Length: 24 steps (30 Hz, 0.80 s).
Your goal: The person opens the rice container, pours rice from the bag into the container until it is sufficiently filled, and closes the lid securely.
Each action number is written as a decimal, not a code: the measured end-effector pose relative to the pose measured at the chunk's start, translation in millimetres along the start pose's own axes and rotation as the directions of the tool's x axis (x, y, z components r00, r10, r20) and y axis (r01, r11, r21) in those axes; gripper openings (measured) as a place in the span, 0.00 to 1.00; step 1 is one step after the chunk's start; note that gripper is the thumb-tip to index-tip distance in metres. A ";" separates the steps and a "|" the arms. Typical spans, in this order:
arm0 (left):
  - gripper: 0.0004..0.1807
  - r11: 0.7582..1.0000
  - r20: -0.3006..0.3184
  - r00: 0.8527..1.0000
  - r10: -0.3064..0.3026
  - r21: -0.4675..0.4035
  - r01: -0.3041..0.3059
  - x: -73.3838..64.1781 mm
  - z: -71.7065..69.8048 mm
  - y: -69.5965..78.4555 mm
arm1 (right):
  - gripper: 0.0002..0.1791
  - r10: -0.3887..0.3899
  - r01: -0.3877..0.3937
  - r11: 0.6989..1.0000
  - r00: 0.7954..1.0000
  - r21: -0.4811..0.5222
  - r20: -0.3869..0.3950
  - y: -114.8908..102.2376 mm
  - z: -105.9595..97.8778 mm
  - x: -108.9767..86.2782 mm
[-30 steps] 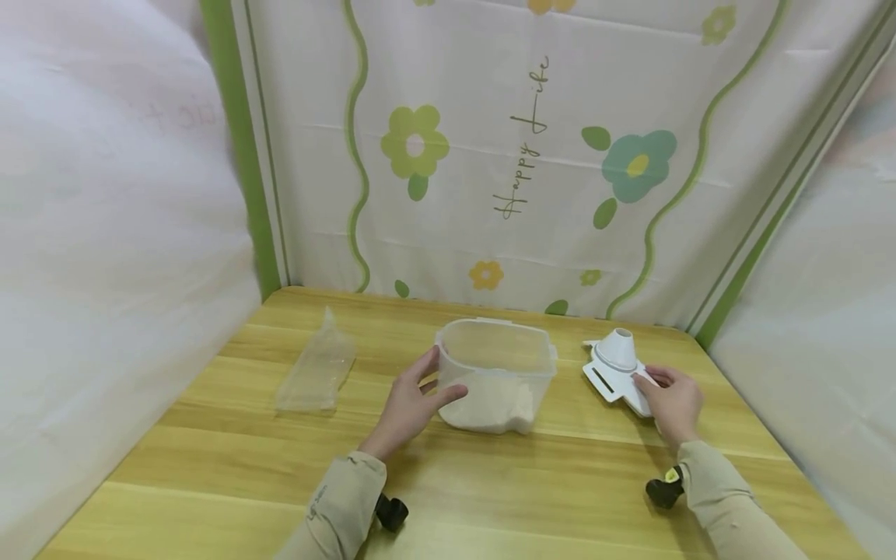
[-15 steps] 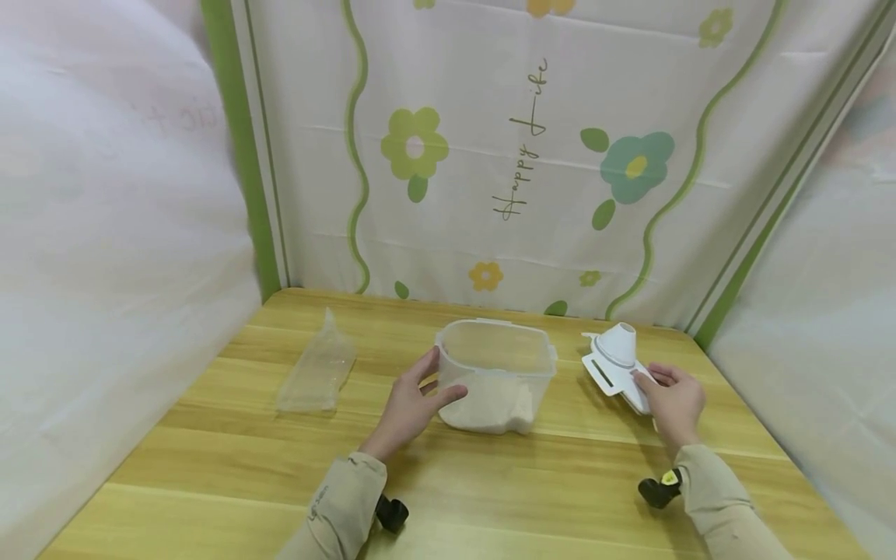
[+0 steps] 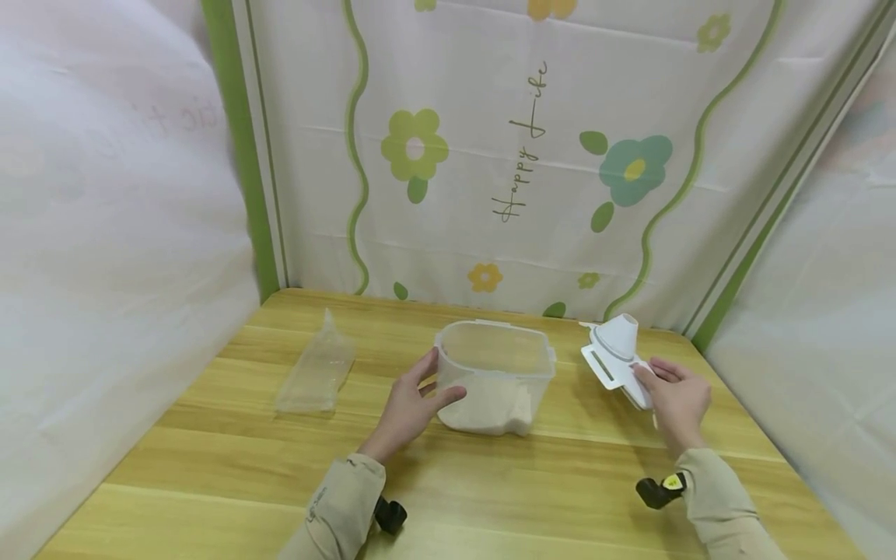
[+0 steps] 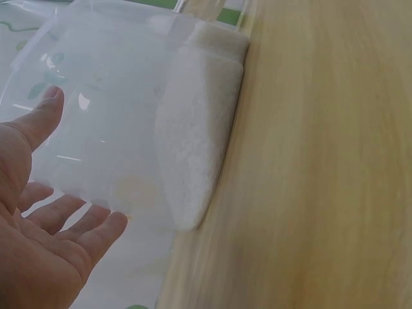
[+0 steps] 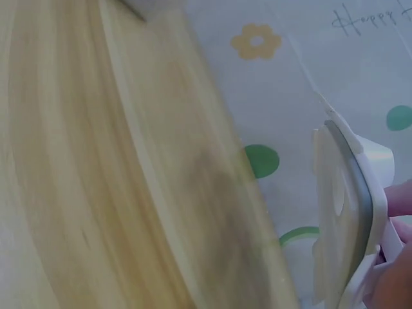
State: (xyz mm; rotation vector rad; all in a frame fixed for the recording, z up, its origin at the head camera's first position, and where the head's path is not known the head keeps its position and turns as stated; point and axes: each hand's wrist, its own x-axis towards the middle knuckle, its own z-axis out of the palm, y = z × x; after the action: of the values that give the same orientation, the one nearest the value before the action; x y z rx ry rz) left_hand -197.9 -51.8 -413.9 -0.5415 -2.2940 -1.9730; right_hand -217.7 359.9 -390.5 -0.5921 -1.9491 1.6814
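A clear plastic container [image 3: 490,350] with white grain-like contents [image 3: 483,406] stands upright on the table. My left hand [image 3: 409,404] rests at its rounded left end, the thumb along the front and the fingers spread at the side; the left wrist view shows these fingers [image 4: 96,235] nearly straight beside the wall. At the right, my right hand [image 3: 677,398] pinches a white lid [image 3: 616,362] with a cone-shaped spout by its near edge. The lid is tilted above the table, and its grey-sealed underside [image 5: 351,193] shows in the right wrist view.
An empty clear plastic bag [image 3: 318,369] lies flat on the wooden table [image 3: 518,498], left of the container. A white curtain [image 3: 455,225] with printed flowers hangs behind the table's back edge, and pale fabric walls [image 3: 119,311] close in both sides.
The right hand has raised and tilted the spouted lid, so its shadow on the table has grown. The left hand and the container have stayed where they were.
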 end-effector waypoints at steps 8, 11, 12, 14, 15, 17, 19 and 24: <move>0.48 1.000 0.007 1.000 0.008 -0.004 -0.008 -1.4 -0.3 0.8 | 0.20 -0.033 0.031 0.997 0.999 0.072 0.032 -18.8 6.2 -15.4; 0.47 1.000 0.009 1.000 0.019 -0.014 -0.019 -2.1 0.0 1.1 | 0.16 -0.051 0.045 0.991 0.998 0.129 0.045 -25.7 11.0 -23.2; 0.47 1.000 0.009 1.000 0.023 -0.020 -0.023 -2.3 0.1 1.1 | 0.16 -0.060 0.053 0.989 0.997 0.140 0.049 -27.6 12.7 -25.6; 0.46 0.999 0.008 1.000 0.030 -0.030 -0.030 -2.3 0.6 1.3 | 0.15 -0.079 0.069 0.984 0.995 0.162 0.058 -31.1 16.1 -30.4; 0.46 0.999 0.006 1.000 0.030 -0.033 -0.030 -2.0 0.9 1.3 | 0.15 -0.085 0.074 0.983 0.995 0.165 0.061 -32.9 17.8 -32.9; 0.45 0.999 0.004 0.999 0.032 -0.038 -0.032 -2.1 1.5 2.5 | 0.16 -0.092 0.079 0.981 0.993 0.177 0.069 -36.2 21.1 -37.0; 0.44 0.999 0.002 0.999 0.032 -0.042 -0.031 -2.9 1.9 6.3 | 0.16 -0.088 0.071 0.977 0.993 0.202 0.078 -39.9 24.4 -40.6; 0.43 0.999 0.011 1.000 0.025 -0.048 -0.025 -9.7 0.2 27.8 | 0.18 -0.090 0.054 0.958 0.989 0.280 0.116 -49.1 31.2 -46.6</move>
State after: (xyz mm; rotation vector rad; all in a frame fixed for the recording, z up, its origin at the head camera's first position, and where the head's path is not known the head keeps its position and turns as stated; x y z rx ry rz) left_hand -180.2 -50.5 -390.3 -0.5839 -2.2398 -2.0238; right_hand -200.9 299.9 -349.6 -0.3111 -1.7510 1.9415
